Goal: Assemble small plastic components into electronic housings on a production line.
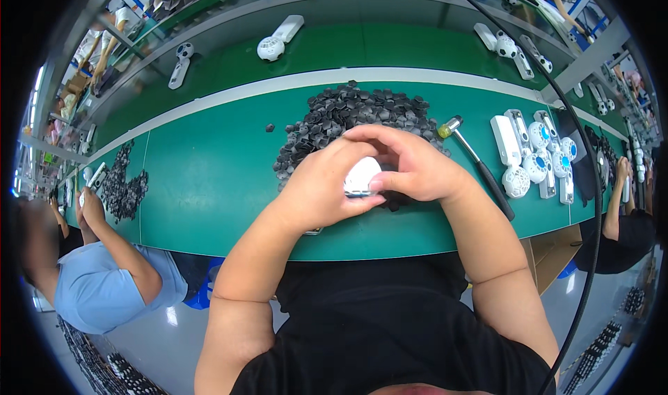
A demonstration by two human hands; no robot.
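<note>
Both of my hands are closed around a white ball-headed device (361, 175), close to the table's front edge. My left hand (321, 181) wraps its near left side, and the handle is mostly hidden beneath that palm. My right hand (419, 164) grips from the right, its thumb pressed on the white round head and its fingers arched over the far side. Just beyond both hands spreads a heap of small black pentagon-shaped pieces (341, 108), partly covered by the fingers.
A hammer (480, 160) with a yellowish head lies right of the heap. Farther right are several white ball-headed devices (534, 167). Beyond a pale rail, a green conveyor (362, 44) carries finished-looking black-and-white ones. A black cable (593, 256) hangs at right. Co-workers sit on both sides.
</note>
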